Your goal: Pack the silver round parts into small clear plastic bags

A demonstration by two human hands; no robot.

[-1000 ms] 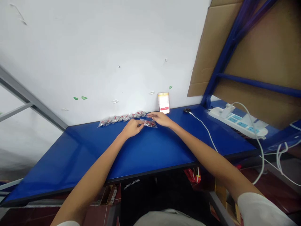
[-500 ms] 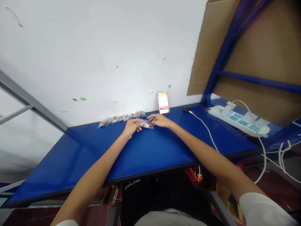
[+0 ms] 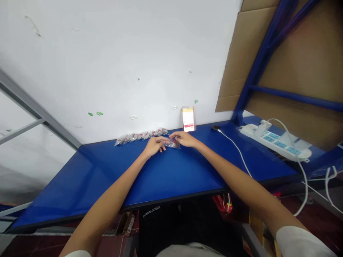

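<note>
A small clear plastic bag [image 3: 175, 144] with a dark, shiny item and a red mark inside is between my hands, low over the blue tabletop. My left hand [image 3: 155, 146] pinches the bag's left end, its lower fingers bent beneath. From the far right side my right hand [image 3: 185, 138] curls over the bag, fingertips closed at its upper edge; part of that grip is hidden. Behind my left hand, a row of similar clear bags [image 3: 134, 137] with round silvery items and red marks lies along the wall.
A lit phone [image 3: 189, 119] leans upright on the wall behind my right hand. Right of it sit a black round device [image 3: 215, 127] with a white cable [image 3: 238, 151] and a white power strip [image 3: 276, 142]. A blue metal frame [image 3: 254, 71] rises at right. The table's dark front edge [image 3: 174, 198] faces me.
The view has shifted slightly, so the scene sits a little lower and further right. My left fingers have moved over the bag's left end, and the bag tilts a bit differently.
</note>
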